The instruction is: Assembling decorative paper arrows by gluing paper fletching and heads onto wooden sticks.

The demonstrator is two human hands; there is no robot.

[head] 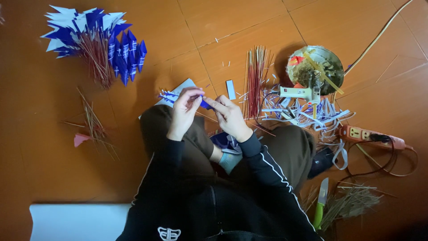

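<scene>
Our left hand (185,111) is curled, thumb and fingers pinched on the blue paper piece (204,104) from the left side; our right hand (229,117) meets it from the right, fingertips closed on the same piece, so both hands grip it btwn them, just above our knees. The piece is small, dark blue w/ a pale edge, folded narrow; how exactly it's folded we can't tell, fingers cover most of it. Just behind the left hand lies a white sheet (185,85) w/ more blue-and-white bits on it. The surface is a glossy orange-brown tiled floor (214,27); we sit on it, legs folded, in dark trousers and a black jacket w/ a white stripe on the sleeve. Right of the hands, near them, a bundle of red sticks (255,80) lies on the tiles, and beyond it a glue gun (299,93) rests beside a round metal dish (317,67), amid a tangle of white paper strips (312,117). Further right an orange power strip (363,134) w/ a cable. Far left, well apart, a heap of finished blue-and-white paper flags on sticks (96,40); below it some loose sticks w/ a pink scrap (81,139). Bottom right, a green-handled knife (321,203) next to a pile of thin tan sticks (352,203). Bottom left, a white board (78,222).
</scene>
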